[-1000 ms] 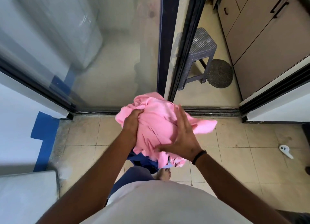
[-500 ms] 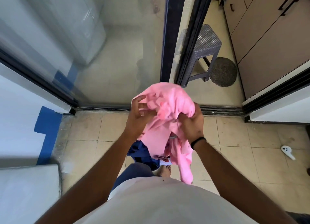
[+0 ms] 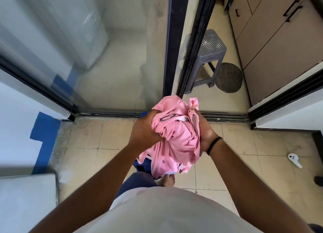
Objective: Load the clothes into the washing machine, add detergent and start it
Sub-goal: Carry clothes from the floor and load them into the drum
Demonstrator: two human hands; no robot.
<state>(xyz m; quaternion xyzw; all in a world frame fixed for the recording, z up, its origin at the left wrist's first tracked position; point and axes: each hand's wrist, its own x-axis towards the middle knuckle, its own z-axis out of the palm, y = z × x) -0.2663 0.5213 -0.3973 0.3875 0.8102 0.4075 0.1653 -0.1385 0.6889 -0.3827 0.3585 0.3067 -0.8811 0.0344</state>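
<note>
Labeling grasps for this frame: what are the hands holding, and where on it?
Both hold a bunched pink garment: left hand grips its left side, right hand its right side and upper edge.

Bright, even daylight fills the scene, with only soft shadows on the tiled floor [image 3: 236, 145]. The glass door [image 3: 113, 58] at upper left carries hazy, milky reflections and streaked motion blur. Wide-angle distortion bends the door frames outward toward the edges. The centre is fairly sharp; the near shirt [image 3: 166, 215] is soft.
</note>
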